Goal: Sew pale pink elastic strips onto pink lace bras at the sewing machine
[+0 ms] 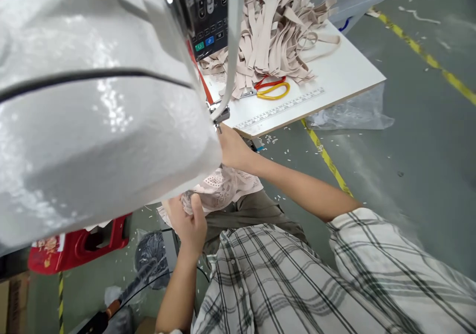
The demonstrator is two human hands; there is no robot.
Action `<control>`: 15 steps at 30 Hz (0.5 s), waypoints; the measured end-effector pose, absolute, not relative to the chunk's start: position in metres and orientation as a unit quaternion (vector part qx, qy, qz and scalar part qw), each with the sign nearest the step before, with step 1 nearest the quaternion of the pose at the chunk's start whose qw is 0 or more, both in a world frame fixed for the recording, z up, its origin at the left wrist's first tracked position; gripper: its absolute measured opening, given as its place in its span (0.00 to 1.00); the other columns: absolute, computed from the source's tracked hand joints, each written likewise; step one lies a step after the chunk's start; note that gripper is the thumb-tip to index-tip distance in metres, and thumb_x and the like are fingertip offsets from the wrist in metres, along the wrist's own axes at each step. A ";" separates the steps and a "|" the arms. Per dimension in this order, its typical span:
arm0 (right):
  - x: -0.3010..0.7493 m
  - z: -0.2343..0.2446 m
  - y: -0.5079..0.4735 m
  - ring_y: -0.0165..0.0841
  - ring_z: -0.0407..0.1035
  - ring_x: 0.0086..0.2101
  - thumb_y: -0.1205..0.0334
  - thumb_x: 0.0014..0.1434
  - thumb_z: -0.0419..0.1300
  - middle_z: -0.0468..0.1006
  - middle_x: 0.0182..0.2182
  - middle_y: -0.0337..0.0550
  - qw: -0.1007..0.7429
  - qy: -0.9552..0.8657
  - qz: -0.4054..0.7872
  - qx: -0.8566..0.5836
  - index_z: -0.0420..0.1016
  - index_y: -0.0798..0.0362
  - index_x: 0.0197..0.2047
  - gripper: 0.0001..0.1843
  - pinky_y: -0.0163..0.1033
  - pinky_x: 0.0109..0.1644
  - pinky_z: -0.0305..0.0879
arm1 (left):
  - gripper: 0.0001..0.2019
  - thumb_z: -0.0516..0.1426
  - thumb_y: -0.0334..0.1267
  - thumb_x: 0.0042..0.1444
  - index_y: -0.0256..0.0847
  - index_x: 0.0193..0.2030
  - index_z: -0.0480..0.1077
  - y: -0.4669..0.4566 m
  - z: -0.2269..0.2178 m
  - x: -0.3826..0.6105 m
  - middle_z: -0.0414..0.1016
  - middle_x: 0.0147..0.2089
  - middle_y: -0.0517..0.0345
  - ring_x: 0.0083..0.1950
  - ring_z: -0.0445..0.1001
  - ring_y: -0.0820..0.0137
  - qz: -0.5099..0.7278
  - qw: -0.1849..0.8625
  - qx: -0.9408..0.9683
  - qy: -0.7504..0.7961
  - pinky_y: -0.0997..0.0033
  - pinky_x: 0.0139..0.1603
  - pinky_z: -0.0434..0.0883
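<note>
Pale pink lace fabric [238, 184] hangs below the head of a white sewing machine [141, 140] and drapes over the lap. My left hand [189, 225] grips the near left part of this lace, thumb bent over a bunched greyish bit. Farther forward, my right hand [235, 148] is beside the machine's needle end, just above the lace. The machine head hides its fingers, so what they hold does not show. Part of the lace also disappears under the machine.
A white table [349, 69] carries a pile of beige fabric strips [267, 31], scissors with red and yellow handles [274, 90] and a printed ruler scale [280, 108]. A control panel [210, 22] stands behind the machine. Left below is a red plastic object [82, 250].
</note>
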State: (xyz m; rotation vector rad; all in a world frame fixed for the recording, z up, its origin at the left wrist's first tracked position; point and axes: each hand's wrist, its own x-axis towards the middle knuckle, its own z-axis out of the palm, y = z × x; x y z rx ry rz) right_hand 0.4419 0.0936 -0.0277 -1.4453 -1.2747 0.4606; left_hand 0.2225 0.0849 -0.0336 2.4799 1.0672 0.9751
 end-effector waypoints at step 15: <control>0.444 -0.028 0.095 0.34 0.66 0.35 0.68 0.51 0.56 0.73 0.42 0.47 0.540 -0.536 0.205 -0.615 0.70 0.54 0.34 0.05 0.40 0.39 0.65 | 0.15 0.50 0.47 0.69 0.43 0.53 0.71 0.098 -0.038 0.221 0.73 0.50 0.49 0.56 0.71 0.63 0.318 0.334 0.757 0.463 0.61 0.63 0.65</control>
